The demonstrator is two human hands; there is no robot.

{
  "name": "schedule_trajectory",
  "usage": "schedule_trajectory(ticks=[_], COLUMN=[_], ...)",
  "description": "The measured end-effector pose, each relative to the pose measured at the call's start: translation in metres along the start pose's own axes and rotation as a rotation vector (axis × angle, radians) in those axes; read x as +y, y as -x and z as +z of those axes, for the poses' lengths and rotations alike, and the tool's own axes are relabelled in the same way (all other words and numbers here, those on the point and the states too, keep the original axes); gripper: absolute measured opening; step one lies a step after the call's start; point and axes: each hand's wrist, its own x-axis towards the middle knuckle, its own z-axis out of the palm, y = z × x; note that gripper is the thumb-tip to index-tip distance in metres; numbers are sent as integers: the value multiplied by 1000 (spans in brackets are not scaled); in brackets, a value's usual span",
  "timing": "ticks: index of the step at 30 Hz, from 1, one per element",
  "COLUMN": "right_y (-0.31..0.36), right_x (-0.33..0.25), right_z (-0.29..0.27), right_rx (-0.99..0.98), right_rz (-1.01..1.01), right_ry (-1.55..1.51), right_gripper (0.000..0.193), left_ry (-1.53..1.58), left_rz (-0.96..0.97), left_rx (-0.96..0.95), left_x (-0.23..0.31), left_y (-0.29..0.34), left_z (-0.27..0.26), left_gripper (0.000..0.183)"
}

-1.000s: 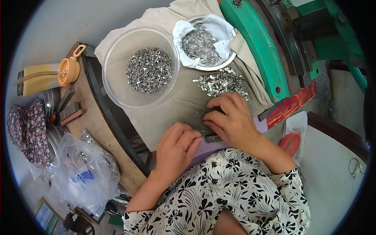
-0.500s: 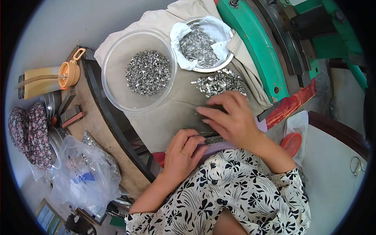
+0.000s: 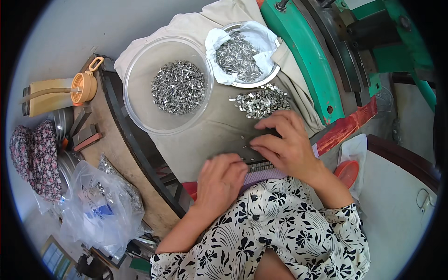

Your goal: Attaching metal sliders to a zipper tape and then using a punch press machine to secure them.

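Note:
My left hand [image 3: 220,179] is curled at the left end of a narrow grey strip with a row of small slots [image 3: 262,166] that lies along the cloth's near edge. Its fingers are bent together, and whatever is in them is hidden. My right hand [image 3: 290,147] hovers to the right above the strip, thumb and forefinger brought together and the other fingers bent. Anything in that pinch is too small to make out. By its fingertips are thin, light slivers [image 3: 244,147] on the grey-brown cloth [image 3: 186,149]. Beyond it lies a loose pile of small shiny metal pieces [image 3: 260,101].
A clear round tub [image 3: 129,100] holds small metal parts. Beside it stands a metal bowl [image 3: 268,80], lined with white plastic, with thin metal pins. A green machine frame [image 3: 303,60] rises at right. On the left bench are an orange-lidded bottle [image 3: 84,87] and a clear plastic bag [image 3: 95,214].
My right hand has shifted a little right, and its thumb and forefinger have drawn together. My left hand's fingers have turned further down over the strip's end.

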Motion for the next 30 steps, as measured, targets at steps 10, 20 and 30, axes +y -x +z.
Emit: schedule_trajectory(ticks=[10,20,30], right_y=[5,-13,-15], right_x=[1,0,-1], right_z=[-4,6,4], right_rx=[-268,-35,-78], right_rz=[-103,-27,-5], right_ry=[-58,12,25], right_gripper=[20,17,15], left_ry=[-69,106,-99], left_rz=[-172,-244,-113], left_rx=[93,158,178], left_x=[-16,-19,-19], left_y=[-17,-13,-19], left_z=[-17,-24,-13], left_gripper=[13,16,16])
